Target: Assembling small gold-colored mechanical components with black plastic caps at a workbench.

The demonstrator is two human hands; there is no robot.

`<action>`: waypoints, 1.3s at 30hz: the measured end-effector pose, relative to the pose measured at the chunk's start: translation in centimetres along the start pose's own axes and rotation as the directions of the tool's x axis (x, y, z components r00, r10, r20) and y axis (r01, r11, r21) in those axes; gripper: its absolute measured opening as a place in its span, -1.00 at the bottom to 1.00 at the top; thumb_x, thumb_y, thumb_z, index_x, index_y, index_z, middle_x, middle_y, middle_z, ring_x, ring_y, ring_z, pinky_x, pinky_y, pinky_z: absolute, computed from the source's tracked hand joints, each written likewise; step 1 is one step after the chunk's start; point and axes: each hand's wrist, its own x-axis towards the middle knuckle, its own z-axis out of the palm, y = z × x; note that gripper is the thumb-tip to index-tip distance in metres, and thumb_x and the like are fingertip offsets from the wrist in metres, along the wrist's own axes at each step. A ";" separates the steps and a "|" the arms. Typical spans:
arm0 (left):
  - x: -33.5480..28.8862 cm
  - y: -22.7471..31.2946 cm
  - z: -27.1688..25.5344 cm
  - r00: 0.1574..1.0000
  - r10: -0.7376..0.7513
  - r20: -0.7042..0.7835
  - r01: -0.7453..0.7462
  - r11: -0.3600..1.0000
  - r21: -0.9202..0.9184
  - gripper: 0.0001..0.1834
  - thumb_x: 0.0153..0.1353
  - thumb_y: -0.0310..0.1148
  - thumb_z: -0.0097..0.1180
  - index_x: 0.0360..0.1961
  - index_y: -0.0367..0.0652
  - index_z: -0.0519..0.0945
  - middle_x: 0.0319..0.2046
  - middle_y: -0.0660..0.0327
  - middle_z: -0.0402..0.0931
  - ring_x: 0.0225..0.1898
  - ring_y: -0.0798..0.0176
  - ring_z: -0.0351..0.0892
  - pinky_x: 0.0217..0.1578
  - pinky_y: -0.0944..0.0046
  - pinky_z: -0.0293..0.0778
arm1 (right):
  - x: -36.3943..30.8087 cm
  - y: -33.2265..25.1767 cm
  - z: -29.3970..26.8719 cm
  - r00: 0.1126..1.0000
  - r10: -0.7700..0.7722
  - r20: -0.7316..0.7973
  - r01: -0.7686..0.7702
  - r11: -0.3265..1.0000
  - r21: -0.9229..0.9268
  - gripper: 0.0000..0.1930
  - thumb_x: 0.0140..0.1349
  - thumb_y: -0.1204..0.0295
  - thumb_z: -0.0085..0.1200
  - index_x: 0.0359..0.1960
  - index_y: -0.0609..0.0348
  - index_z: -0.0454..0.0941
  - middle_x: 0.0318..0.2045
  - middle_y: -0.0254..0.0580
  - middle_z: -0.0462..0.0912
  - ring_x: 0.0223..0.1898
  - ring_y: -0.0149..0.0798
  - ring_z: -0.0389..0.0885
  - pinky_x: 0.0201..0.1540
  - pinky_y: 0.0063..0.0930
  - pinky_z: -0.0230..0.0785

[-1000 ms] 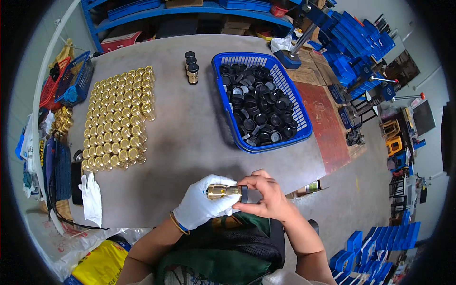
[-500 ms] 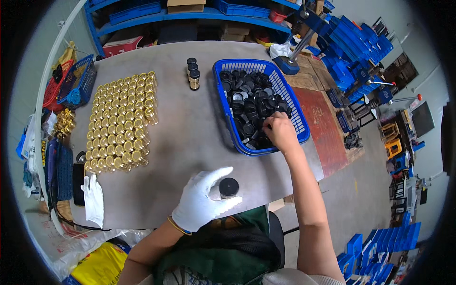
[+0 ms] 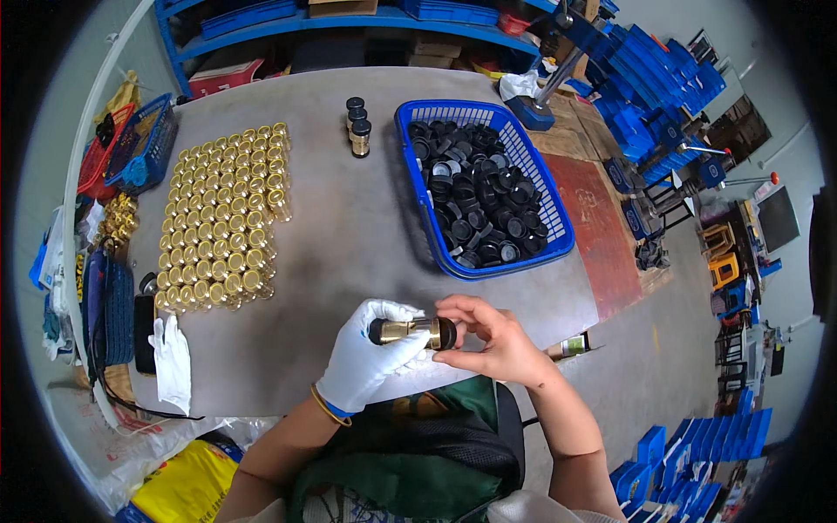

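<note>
My left hand (image 3: 359, 359), in a white glove, grips a brass-coloured cylindrical fitting (image 3: 410, 330) lying sideways above the table's near edge. A black cap covers the fitting's left end. At its right end, the bare fingers of my right hand (image 3: 499, 342) close around another black cap (image 3: 447, 334), which sits against the fitting. Beyond my hands, a blue plastic basket (image 3: 560, 209) holds many loose black caps (image 3: 475, 196). Three brass fittings with black caps (image 3: 359, 144) stand in a short row left of the basket.
Rows of gold-topped fittings (image 3: 218, 218) stand on the left of the grey table (image 3: 336, 235). A spare white glove (image 3: 173, 366) and a dark phone (image 3: 146, 336) lie by the left edge. A hand press (image 3: 532, 112) stands at the back right; blue shelving (image 3: 349, 23) runs behind.
My right hand has come from the basket to my left hand with a black cap. The fitting in my left hand has tipped from upright to sideways.
</note>
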 end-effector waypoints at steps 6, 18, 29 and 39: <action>-0.2 -0.2 -0.2 0.999 0.053 0.001 -0.052 0.988 0.146 -0.76 0.11 -0.57 0.20 -0.21 -0.26 0.43 -0.32 0.13 0.55 -0.41 0.37 0.58 -0.40 0.37 0.54 | -0.4 0.0 -0.3 1.000 0.010 -0.021 -0.012 0.995 -0.103 -0.55 -0.10 0.56 0.41 -0.10 0.27 0.57 -0.31 -0.29 0.57 -0.42 -0.50 0.42 -0.32 -0.62 0.37; -0.6 0.3 0.2 0.998 0.055 0.000 -0.054 0.991 0.124 -0.69 0.09 -0.55 0.25 -0.15 -0.25 0.43 -0.33 0.17 0.53 -0.45 0.38 0.58 -0.47 0.38 0.54 | -0.2 -1.6 -0.3 0.990 -0.115 0.080 0.136 0.928 -0.348 -0.58 -0.02 0.42 0.35 -0.12 0.32 0.53 -0.30 -0.10 0.64 -0.28 -0.24 0.63 -0.23 -0.50 0.47; -0.7 1.5 0.4 0.963 -0.269 0.028 0.268 0.935 -0.231 -0.65 0.10 -0.58 0.22 -0.09 -0.24 0.43 -0.28 0.17 0.54 -0.39 0.39 0.57 -0.45 0.38 0.55 | 0.2 -0.9 -0.1 0.912 -0.405 0.067 0.393 0.815 -0.425 -0.57 -0.03 0.41 0.37 -0.09 0.20 0.54 -0.34 -0.18 0.65 -0.30 -0.20 0.63 -0.18 -0.39 0.48; -1.2 1.3 0.7 0.994 0.108 -0.014 -0.106 0.990 0.097 -0.55 0.02 -0.53 0.31 -0.06 -0.24 0.42 -0.23 0.16 0.56 -0.23 0.36 0.57 -0.22 0.34 0.54 | -1.0 -1.2 -0.2 0.997 0.066 0.043 -0.059 0.988 -0.139 -0.54 -0.04 0.37 0.37 -0.09 0.21 0.53 -0.33 -0.16 0.66 -0.29 -0.15 0.64 -0.19 -0.34 0.47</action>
